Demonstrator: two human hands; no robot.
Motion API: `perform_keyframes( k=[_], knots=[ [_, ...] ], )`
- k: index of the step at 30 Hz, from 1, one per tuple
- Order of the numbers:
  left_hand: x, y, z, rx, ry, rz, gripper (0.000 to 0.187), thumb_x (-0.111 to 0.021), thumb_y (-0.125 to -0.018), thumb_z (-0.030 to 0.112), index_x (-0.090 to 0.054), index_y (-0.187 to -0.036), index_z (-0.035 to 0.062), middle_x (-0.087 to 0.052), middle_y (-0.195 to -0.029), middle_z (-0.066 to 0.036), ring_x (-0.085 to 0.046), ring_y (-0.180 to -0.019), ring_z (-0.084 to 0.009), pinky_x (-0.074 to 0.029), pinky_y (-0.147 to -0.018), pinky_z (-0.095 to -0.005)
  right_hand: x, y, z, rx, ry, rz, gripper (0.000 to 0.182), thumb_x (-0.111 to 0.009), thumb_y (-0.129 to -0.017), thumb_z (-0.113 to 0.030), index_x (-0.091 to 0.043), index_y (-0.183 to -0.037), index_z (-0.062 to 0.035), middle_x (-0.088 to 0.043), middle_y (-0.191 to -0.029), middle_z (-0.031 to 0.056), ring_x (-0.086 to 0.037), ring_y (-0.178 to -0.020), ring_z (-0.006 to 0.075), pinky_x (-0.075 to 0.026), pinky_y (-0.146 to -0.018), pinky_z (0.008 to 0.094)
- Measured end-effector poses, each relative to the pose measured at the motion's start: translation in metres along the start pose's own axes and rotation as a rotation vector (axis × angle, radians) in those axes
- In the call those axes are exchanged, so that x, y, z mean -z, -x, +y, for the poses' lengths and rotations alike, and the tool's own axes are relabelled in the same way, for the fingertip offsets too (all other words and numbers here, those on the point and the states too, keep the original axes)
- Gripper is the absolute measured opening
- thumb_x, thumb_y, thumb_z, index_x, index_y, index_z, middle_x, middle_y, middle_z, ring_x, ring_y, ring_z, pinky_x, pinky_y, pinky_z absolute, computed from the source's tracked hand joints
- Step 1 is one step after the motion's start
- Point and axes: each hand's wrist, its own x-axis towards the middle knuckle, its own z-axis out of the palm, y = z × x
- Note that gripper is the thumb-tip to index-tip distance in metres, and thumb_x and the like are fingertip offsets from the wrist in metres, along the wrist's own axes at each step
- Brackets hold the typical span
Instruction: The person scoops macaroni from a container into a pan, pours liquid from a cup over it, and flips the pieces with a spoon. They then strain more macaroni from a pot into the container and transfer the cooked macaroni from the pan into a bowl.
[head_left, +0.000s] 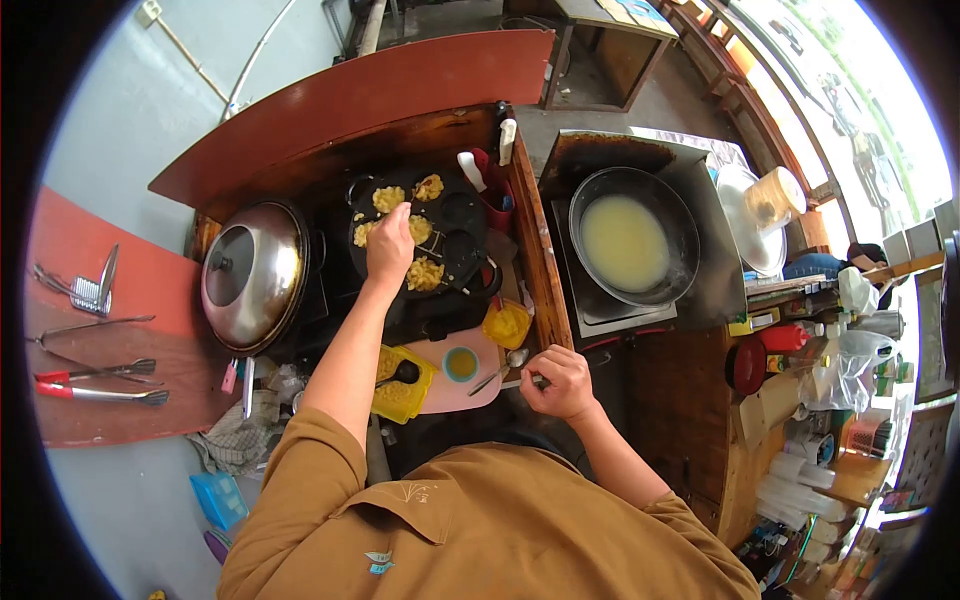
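My left hand (390, 246) is over a black pan with round hollows (461, 248), its fingers pressed together; whatever they hold, if anything, is hidden. Lumpy yellow fritters (425, 274) sit in several of the hollows, around my fingers. Lower right, my right hand (560, 384) is curled closed beside the wooden counter edge, and I cannot make out what is inside it. Closest to it lies a metal spoon (516, 358). A pink board (456, 397) holds a small bowl of yellowish liquid (461, 364). Beside it stands a yellow tub (421, 394) of batter with a black ladle (405, 372).
A lidded wok (262, 262) stands left of the pan. To the right, a large wok of pale liquid (627, 244) sits on a stove. Tongs (104, 393) hang on the red panel at left. A smaller yellow container (507, 324) is below the pan.
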Motion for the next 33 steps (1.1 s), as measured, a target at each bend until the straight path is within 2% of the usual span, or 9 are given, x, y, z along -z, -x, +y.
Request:
perform_keyframes(
  k=[7,10,12,13,16,18,20,22,33],
  knots=[
    [0.004,-0.007,-0.008,-0.269,-0.062,0.025,0.017,-0.058,-0.094,0.004,-0.068,-0.107,-0.0015,-0.073,-0.088,-0.018,-0.070,-0.076,-0.0379,-0.057,-0.072,-0.0445,0.000,-0.001,-0.001,0.004,-0.008,0.034,0.014,-0.073,-0.067,-0.001,-0.060,-0.064,-0.0064,-0.060,-0.063,0.0059,-0.059,-0.057,0.0244,-0.050,-0.053,0.0346],
    [0.025,-0.011,0.002,-0.085,-0.028,0.077,0.017,-0.057,-0.096,0.004,-0.068,-0.107,-0.0020,-0.072,-0.085,-0.018,-0.071,-0.072,-0.0331,-0.057,-0.069,-0.0408,0.001,-0.001,-0.001,0.003,0.003,0.030,0.014,-0.073,-0.067,-0.002,-0.060,-0.064,-0.0067,-0.060,-0.063,0.0054,-0.059,-0.057,0.0241,-0.049,-0.052,0.0345],
    [0.047,-0.007,0.008,0.386,0.250,0.126,0.018,-0.056,-0.100,0.008,-0.068,-0.107,-0.0023,-0.071,-0.079,-0.014,-0.069,-0.065,-0.0224,-0.055,-0.063,-0.0339,0.001,-0.002,-0.003,0.003,0.013,0.041,0.014,-0.073,-0.067,-0.002,-0.060,-0.065,-0.0068,-0.060,-0.063,0.0047,-0.059,-0.057,0.0238,-0.049,-0.052,0.0345],
    [0.057,0.000,0.004,0.469,0.380,0.169,0.020,-0.056,-0.102,0.013,-0.068,-0.107,-0.0023,-0.069,-0.075,-0.009,-0.066,-0.062,-0.0131,-0.052,-0.059,-0.0279,0.001,-0.002,-0.004,-0.001,0.022,0.026,0.013,-0.073,-0.067,-0.003,-0.061,-0.066,-0.0068,-0.061,-0.063,0.0042,-0.060,-0.058,0.0236,-0.049,-0.052,0.0345],
    [0.099,0.037,0.007,0.534,0.337,0.137,0.020,-0.057,-0.102,0.014,-0.068,-0.106,-0.0020,-0.069,-0.073,-0.008,-0.065,-0.060,-0.0127,-0.051,-0.058,-0.0278,0.001,-0.002,-0.005,-0.007,0.035,0.023,0.013,-0.073,-0.068,-0.003,-0.061,-0.066,-0.0068,-0.061,-0.063,0.0043,-0.060,-0.058,0.0235,-0.049,-0.052,0.0344],
    [0.118,0.068,0.009,0.450,0.221,0.048,0.019,-0.056,-0.102,0.013,-0.068,-0.104,-0.0014,-0.068,-0.073,-0.011,-0.066,-0.060,-0.0162,-0.052,-0.058,-0.0300,-0.001,-0.002,-0.004,0.004,0.045,0.022,0.013,-0.073,-0.068,-0.003,-0.061,-0.066,-0.0068,-0.060,-0.063,0.0044,-0.060,-0.057,0.0234,-0.049,-0.052,0.0341],
    [0.123,0.094,0.000,0.248,0.012,-0.010,0.015,-0.058,-0.099,0.010,-0.067,-0.105,-0.0008,-0.069,-0.080,-0.020,-0.070,-0.070,-0.0336,-0.055,-0.064,-0.0401,-0.002,0.000,-0.004,-0.003,0.062,0.024,0.013,-0.073,-0.068,-0.003,-0.061,-0.066,-0.0067,-0.060,-0.063,0.0050,-0.059,-0.057,0.0236,-0.049,-0.052,0.0341],
    [0.126,0.101,0.002,0.061,-0.055,-0.007,0.014,-0.061,-0.096,0.007,-0.065,-0.105,-0.0012,-0.069,-0.081,-0.021,-0.068,-0.073,-0.0383,-0.055,-0.066,-0.0448,-0.002,-0.002,-0.005,0.000,0.068,0.021,0.013,-0.073,-0.067,-0.003,-0.061,-0.066,-0.0067,-0.060,-0.063,0.0053,-0.059,-0.057,0.0238,-0.049,-0.052,0.0341],
    [0.132,0.111,0.002,-0.307,-0.147,-0.226,0.034,-0.063,-0.077,-0.004,-0.067,-0.111,-0.0017,-0.068,-0.101,-0.013,-0.066,-0.091,-0.0288,-0.056,-0.081,-0.0388,-0.006,-0.003,-0.010,-0.002,0.111,0.007,0.013,-0.072,-0.066,-0.002,-0.061,-0.066,-0.0066,-0.060,-0.063,0.0057,-0.059,-0.057,0.0244,-0.049,-0.053,0.0335]
  ],
)
